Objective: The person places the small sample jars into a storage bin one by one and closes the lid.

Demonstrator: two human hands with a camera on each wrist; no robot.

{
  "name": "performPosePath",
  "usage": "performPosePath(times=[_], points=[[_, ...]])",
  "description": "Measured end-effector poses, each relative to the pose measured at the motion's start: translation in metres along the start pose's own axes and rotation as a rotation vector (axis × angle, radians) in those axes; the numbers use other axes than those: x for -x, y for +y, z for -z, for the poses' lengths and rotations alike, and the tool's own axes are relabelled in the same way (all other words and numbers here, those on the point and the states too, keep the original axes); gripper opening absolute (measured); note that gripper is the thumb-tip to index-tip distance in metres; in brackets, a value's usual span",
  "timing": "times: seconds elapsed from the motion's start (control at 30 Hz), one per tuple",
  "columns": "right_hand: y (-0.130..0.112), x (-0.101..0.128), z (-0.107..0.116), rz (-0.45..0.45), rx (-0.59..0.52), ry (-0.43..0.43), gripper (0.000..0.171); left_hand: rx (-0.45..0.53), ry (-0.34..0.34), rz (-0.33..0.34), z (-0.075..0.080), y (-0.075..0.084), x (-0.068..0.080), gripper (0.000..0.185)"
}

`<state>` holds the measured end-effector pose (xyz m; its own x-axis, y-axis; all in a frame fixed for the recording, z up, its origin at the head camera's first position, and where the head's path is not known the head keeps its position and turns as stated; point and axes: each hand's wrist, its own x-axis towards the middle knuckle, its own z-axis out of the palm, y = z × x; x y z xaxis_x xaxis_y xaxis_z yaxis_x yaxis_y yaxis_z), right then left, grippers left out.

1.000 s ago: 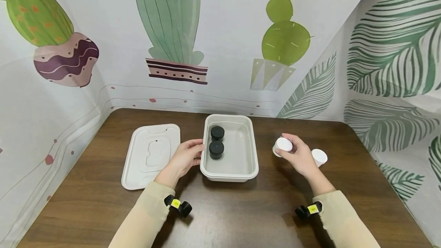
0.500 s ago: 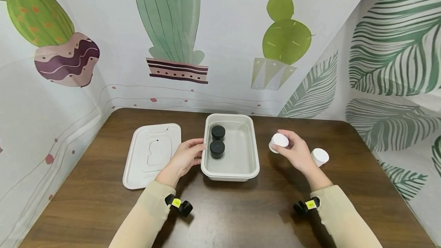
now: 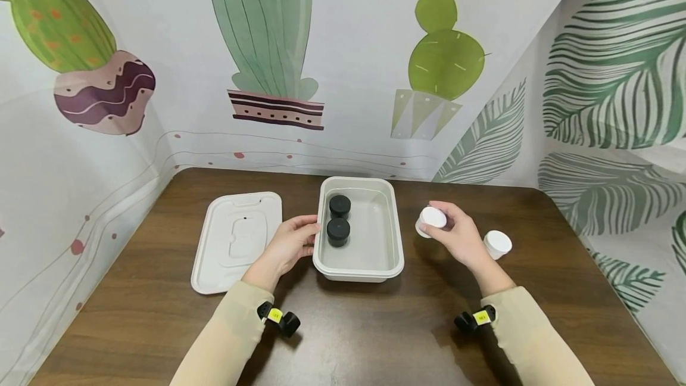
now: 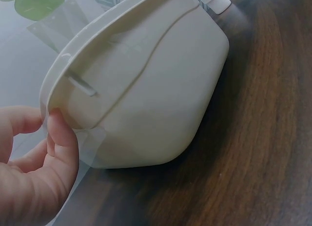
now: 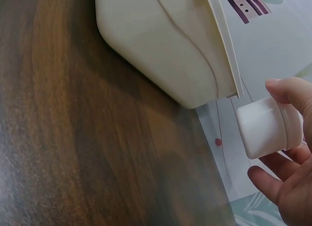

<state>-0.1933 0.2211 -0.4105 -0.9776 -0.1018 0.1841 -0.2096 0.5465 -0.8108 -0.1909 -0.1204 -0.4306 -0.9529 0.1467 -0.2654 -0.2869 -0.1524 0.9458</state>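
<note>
1. Head view: the landmark is the pale grey rectangular plastic tub [image 3: 359, 237] on the dark wooden table [image 3: 343, 338]. The right hand [image 3: 455, 236] is right of the tub and has its fingers curled round a small white round plastic jar [image 3: 430, 221], held clear of the table just right of the tub's right rim. The left hand [image 3: 289, 244] rests against the tub's left rim, thumb on the edge and fingers loosely bent; it steadies the tub rather than lifting it.
2. Also in the head view: 2 small black round lidded jars [image 3: 339, 224] stand inside the tub along its left wall, one behind the other. A second white round jar [image 3: 497, 244] stands on the table further right of the tub. A flat white rectangular tub lid [image 3: 237, 242] lies left of the tub.
3. Left wrist view: the thumb and fingers of the left hand [image 4: 34, 172] touch the tub [image 4: 146, 89] at its rim corner in a light grip.
4. Right wrist view: the right hand [image 5: 287, 167] pinches the white jar [image 5: 265, 127] between thumb and fingers, tilted, beside the tub's rim [image 5: 229, 55].
5. Judgement: carry the jar level, clear the right rim, keep the tub braced, and set it in the free right half, away from the black jars.
</note>
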Motion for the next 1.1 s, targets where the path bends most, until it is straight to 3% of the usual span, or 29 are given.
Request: performPosePath(times=[0.47,0.8,1.1], points=[[0.001,-0.002,-0.004,0.032,-0.071,0.016,0.052,-0.011,0.018,-0.007,0.0,0.002,0.002,0.037],[-0.003,-0.004,-0.001,0.036,-0.062,0.007,0.053,0.002,0.018,-0.006,-0.001,0.001,0.003,0.037],[-0.037,-0.001,0.003,0.043,-0.051,-0.013,0.051,-0.004,0.022,0.005,-0.002,0.002,0.002,0.037]])
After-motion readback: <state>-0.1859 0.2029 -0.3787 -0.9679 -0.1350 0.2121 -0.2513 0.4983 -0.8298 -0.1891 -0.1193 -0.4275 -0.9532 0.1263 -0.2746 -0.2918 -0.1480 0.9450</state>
